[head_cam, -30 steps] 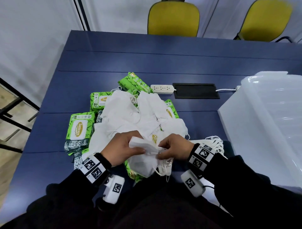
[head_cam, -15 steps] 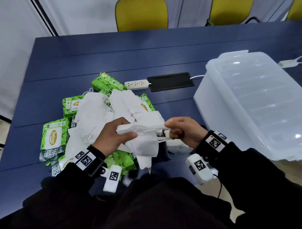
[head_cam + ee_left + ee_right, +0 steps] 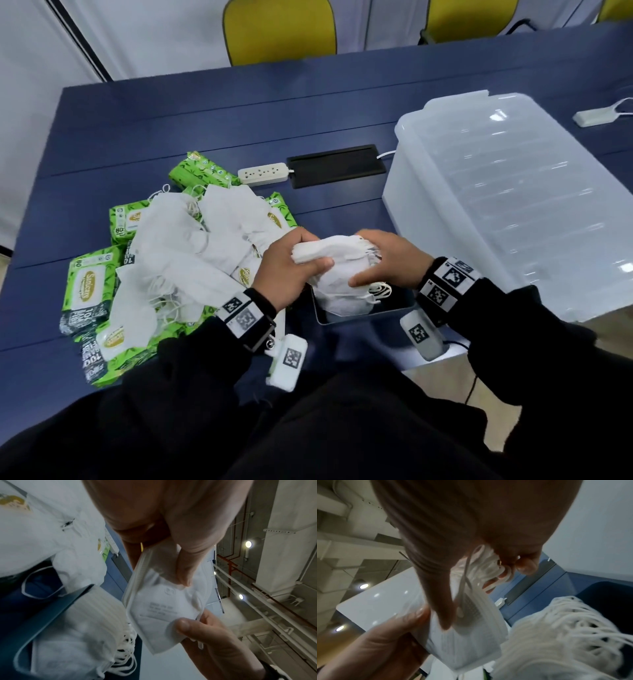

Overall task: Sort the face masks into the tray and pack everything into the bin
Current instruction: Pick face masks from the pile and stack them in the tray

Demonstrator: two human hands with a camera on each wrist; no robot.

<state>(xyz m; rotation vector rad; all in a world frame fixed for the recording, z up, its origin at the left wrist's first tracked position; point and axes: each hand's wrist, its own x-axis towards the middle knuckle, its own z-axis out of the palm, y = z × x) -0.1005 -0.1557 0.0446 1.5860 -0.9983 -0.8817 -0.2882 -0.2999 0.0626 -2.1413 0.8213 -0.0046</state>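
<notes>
White mask (image 3: 329,251) is being gripped at both ends — left hand (image 3: 287,270) and right hand (image 3: 390,262) clamping it — just above the tray (image 3: 394,310) of stacked masks (image 3: 346,298) at the tabletop's near edge, beside the bin (image 3: 513,205).

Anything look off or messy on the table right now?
Yes: loose face masks sprawl tangled over the green wet-wipe packs, ear loops snarled. The tray stack looks tidy; the clear bin still has its lid on.
</notes>
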